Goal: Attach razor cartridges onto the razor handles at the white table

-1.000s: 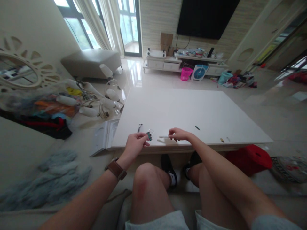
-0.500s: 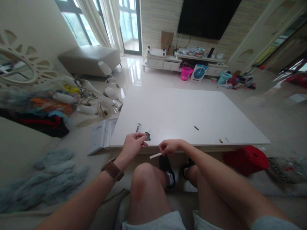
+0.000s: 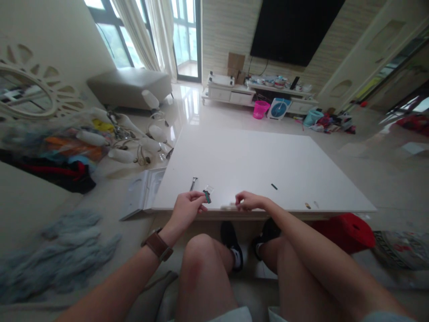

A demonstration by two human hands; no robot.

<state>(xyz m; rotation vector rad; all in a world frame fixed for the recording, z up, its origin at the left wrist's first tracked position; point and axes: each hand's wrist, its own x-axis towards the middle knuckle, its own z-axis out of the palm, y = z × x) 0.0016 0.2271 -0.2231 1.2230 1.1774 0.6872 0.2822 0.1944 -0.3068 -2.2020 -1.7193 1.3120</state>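
Note:
I sit at the near edge of a low white table. My left hand, with a brown watch strap on the wrist, pinches a small green-and-dark piece at the table's edge. My right hand is closed on a thin white stick, blurred by motion, whose tip points left toward the green piece. A small metal tool lies on the table just beyond my left hand. A short dark bit lies further right.
A white chandelier lies on the floor to the left beside a white tray. A red round object sits under the table's right corner. A grey rug is at lower left. Knees fill the foreground.
My right hand dropped below the table edge with the white stick, then came back up to the edge near the green piece. My left hand stayed put.

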